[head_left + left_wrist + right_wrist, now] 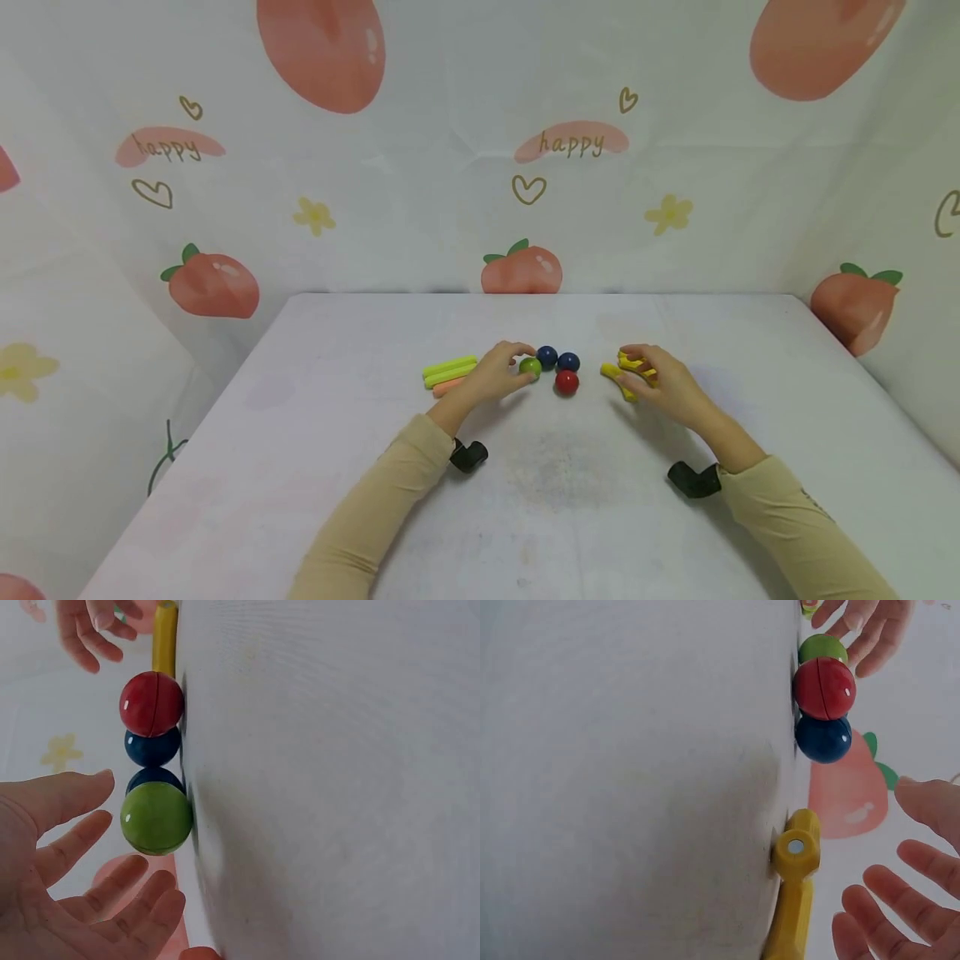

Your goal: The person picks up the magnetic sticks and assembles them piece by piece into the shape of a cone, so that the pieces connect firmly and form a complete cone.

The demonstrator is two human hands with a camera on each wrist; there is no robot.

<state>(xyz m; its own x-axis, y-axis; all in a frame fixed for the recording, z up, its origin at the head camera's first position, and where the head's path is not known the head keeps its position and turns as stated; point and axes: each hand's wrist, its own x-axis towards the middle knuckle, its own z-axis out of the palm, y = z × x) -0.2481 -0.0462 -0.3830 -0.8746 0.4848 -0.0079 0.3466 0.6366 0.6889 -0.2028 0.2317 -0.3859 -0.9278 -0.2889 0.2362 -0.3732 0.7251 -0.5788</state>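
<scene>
The left hand (495, 375) has its fingers parted and gently bent, holding nothing, with the green ball (530, 368) just beyond the tips. The right hand (673, 392) is also spread and free of any hold, over two curved yellow bars (609, 370); the right wrist view shows a gap between fingers and bars. Right of the green ball are two blue balls (547, 358), with the red ball (567, 383) nearest the desk's near edge; the four cluster midway between the side edges, nearer the far edge. The bars lie toward the right edge from them. Beyond the left wrist, toward the left edge, two lime sticks (450, 367) lie side by side with a partly hidden orange stick (444, 388). Behind the white desk (555, 517) hangs a peach-print cloth (420, 167).
</scene>
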